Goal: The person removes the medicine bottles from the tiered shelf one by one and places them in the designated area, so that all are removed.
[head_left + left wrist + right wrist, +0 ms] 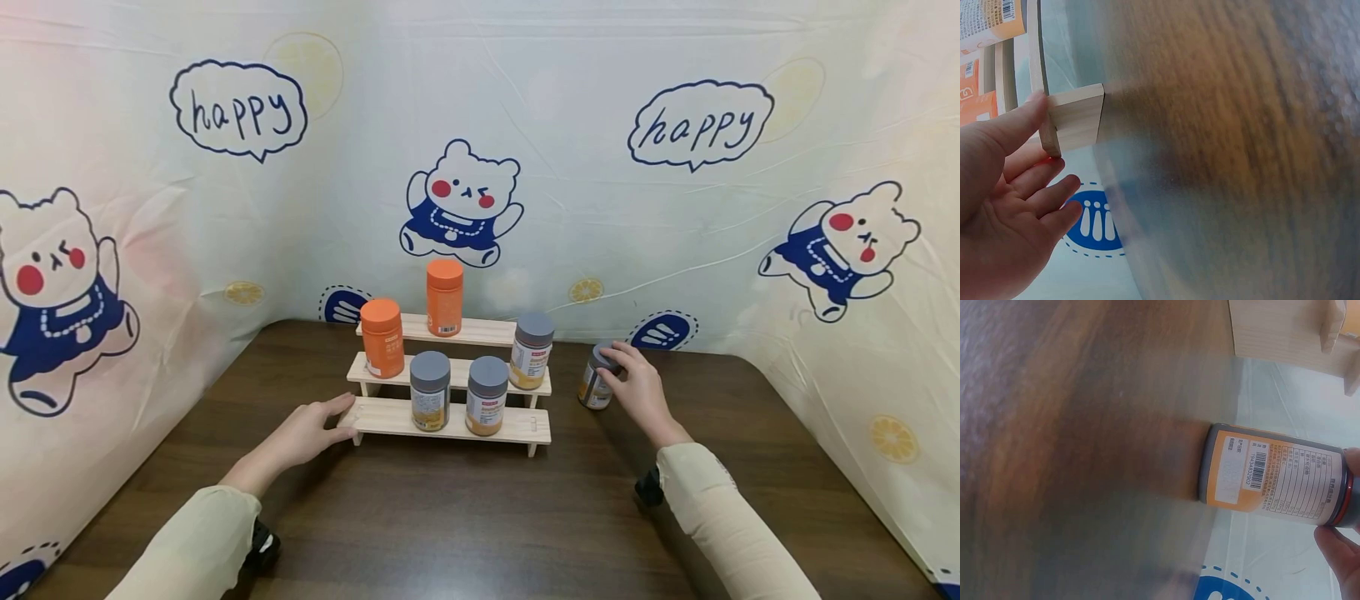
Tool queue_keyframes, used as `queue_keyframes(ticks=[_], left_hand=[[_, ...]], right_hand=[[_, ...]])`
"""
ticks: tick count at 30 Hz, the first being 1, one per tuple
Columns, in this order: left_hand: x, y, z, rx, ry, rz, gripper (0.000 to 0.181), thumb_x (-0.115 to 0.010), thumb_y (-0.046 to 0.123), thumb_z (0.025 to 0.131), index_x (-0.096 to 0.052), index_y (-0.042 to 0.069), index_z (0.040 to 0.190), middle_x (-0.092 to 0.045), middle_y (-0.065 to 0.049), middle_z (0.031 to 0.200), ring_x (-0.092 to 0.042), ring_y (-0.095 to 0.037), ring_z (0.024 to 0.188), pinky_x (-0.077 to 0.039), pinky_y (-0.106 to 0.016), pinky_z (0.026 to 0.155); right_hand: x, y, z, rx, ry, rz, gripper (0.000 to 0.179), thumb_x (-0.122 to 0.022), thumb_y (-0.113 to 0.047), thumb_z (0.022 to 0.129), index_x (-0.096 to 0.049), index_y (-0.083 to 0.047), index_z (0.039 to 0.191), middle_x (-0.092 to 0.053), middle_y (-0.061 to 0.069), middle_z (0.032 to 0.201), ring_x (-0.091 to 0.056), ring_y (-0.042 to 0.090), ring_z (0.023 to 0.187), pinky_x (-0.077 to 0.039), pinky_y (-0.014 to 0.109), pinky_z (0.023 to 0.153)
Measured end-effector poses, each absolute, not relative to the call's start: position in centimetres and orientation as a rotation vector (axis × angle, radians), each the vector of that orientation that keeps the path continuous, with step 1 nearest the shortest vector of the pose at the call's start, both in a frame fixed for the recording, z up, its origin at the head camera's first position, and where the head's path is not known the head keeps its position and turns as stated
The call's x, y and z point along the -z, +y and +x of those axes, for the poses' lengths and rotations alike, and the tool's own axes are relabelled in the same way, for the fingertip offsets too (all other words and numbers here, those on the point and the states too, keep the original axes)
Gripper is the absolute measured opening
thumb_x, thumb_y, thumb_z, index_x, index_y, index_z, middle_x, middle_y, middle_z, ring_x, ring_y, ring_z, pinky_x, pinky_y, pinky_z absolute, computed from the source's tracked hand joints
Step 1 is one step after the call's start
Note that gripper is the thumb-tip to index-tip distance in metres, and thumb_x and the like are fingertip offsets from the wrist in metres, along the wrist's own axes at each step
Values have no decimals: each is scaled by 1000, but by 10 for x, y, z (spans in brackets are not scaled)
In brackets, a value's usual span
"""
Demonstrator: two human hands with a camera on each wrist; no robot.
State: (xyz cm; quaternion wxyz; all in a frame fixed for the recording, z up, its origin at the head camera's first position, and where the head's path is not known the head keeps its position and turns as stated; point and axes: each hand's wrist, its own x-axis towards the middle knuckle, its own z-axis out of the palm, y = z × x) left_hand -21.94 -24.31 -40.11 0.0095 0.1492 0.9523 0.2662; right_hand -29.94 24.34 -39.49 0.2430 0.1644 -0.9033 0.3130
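My left hand (303, 433) pinches the left end of the lowest step of a three-step wooden display stand (386, 421). In the left wrist view the thumb lies against the board's edge (1036, 56), and the other fingers are bent around its end. To the right of the stand, my right hand (637, 392) grips a grey-lidded supplement bottle (595, 387) by its lid. That bottle stands upright at the table, and the right wrist view shows its orange-and-white label (1272, 475) with a barcode. The fingers partly cover the lid.
Two grey-lidded bottles (430, 392) (487, 396) stand on the lowest step. On the middle step are an orange bottle (382, 340) at left and another grey-lidded bottle (531, 352) at right. A second orange bottle (445, 298) tops the stand. A printed curtain (570, 167) hangs behind the dark wooden table (450, 517).
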Motion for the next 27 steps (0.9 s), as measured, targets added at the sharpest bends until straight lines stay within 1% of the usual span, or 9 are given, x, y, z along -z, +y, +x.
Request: queue_keyframes(ticks=[9, 13, 16, 21, 27], left_hand=[[401, -242, -219, -835, 2970, 462, 60, -66, 25, 86, -45, -8, 131, -42, -27, 133, -42, -43, 118, -36, -54, 93], [400, -242, -219, -831, 2966, 456, 60, -66, 25, 86, -45, -8, 131, -42, -27, 133, -42, -42, 118, -36, -54, 93], [400, -241, -219, -830, 2968, 454, 60, -66, 25, 86, -45, -8, 131, -42, -27, 133, -42, -42, 118, -36, -54, 93], [398, -241, -218, -832, 2971, 458, 59, -66, 24, 86, -45, -9, 131, -43, -27, 132, -42, -42, 118, -36, -54, 93], [398, -241, -217, -822, 2972, 457, 59, -66, 24, 86, -45, -9, 130, -43, -27, 132, -43, -42, 118, -36, -54, 93]], right_hand=[[392, 244, -298, -841, -2476, 458, 34, -71, -11, 82, -64, -1, 114, -50, 19, 127, -53, 36, 106, -48, 48, 78], [390, 245, -299, -830, -2486, 454, 36, -72, -16, 81, -64, -1, 113, -50, 21, 126, -52, 37, 106, -47, 49, 78], [386, 246, -301, -819, -2492, 450, 39, -73, -20, 81, -64, -1, 114, -49, 21, 127, -50, 38, 110, -45, 51, 82], [369, 244, -301, -821, -2492, 451, 42, -71, -23, 82, -62, -2, 117, -48, 20, 129, -44, 39, 117, -40, 53, 88], [341, 237, -304, -792, -2479, 481, 44, -69, -24, 84, -59, -2, 121, -46, 20, 131, -50, 38, 111, -45, 51, 83]])
